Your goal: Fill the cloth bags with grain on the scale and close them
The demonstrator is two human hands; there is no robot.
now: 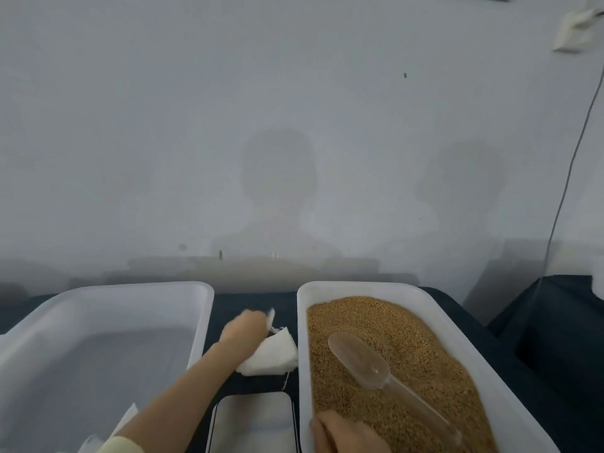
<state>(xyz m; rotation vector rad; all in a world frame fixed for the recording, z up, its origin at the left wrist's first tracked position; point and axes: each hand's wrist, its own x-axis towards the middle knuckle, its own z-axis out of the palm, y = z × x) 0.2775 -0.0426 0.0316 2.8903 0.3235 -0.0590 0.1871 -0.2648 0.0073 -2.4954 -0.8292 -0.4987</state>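
"Two hands to log, nearest first," says the checker.

"Item one: right hand (346, 433), bottom edge, lying on the near rim of the grain tray (464, 341). Whether its fingers grip the rim, I cannot tell. Item two: scale (253, 420), white platform, just left of that tray. Item three: left hand (243, 328), arm stretched forward past the scale, blurred, fingers closed on the cloth bags (271, 354)."

"Location of the bags?"

"White, in a loose pile on the dark table cover (255, 299), between the two trays, beyond the scale."

"Grain?"

"Grain (376, 322), brown, lying in the right-hand tray. One scoop (359, 358), clear plastic, lies on top, its bowl toward the far left and its handle toward the near right. The right hand is near the handle but apart from it."

"Left side?"

"One white tray (196, 322), same pattern. A piece of white cloth (127, 416) lies at its near end, beside the forearm."

"Farthest?"

"Pale wall (294, 93), bearing two head-and-shoulder shadows. One thin cable (568, 178) hangs down its right side."
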